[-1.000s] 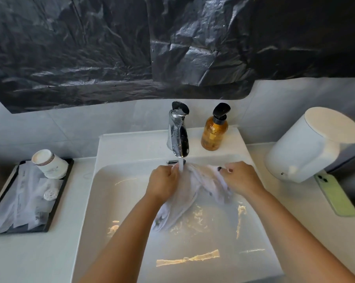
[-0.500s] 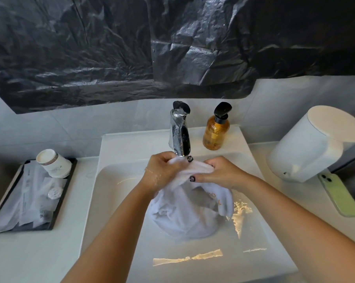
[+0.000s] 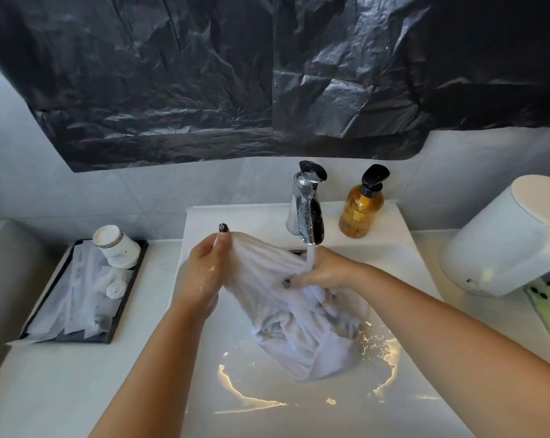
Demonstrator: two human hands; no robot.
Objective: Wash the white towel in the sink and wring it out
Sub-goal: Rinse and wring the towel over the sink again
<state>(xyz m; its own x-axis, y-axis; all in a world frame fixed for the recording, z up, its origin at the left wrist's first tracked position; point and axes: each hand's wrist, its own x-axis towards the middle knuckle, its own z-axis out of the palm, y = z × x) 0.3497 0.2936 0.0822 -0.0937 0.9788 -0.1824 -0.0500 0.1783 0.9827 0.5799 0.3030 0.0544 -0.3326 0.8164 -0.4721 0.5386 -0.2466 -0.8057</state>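
Black plastic sheeting (image 3: 204, 74) hangs on the tiled wall above a white sink (image 3: 299, 415). Water runs from the chrome faucet (image 3: 308, 210) onto the white towel (image 3: 299, 327), which hangs bunched over the basin. The left hand (image 3: 207, 273) grips its upper edge; the right hand (image 3: 324, 273) clutches folds under the stream. An amber soap bottle (image 3: 360, 210) stands beside the faucet.

Bright, even light; glare streaks ripple on the wet sink (image 3: 267, 403) at lower centre. My view bends at the edges, softly blurred.
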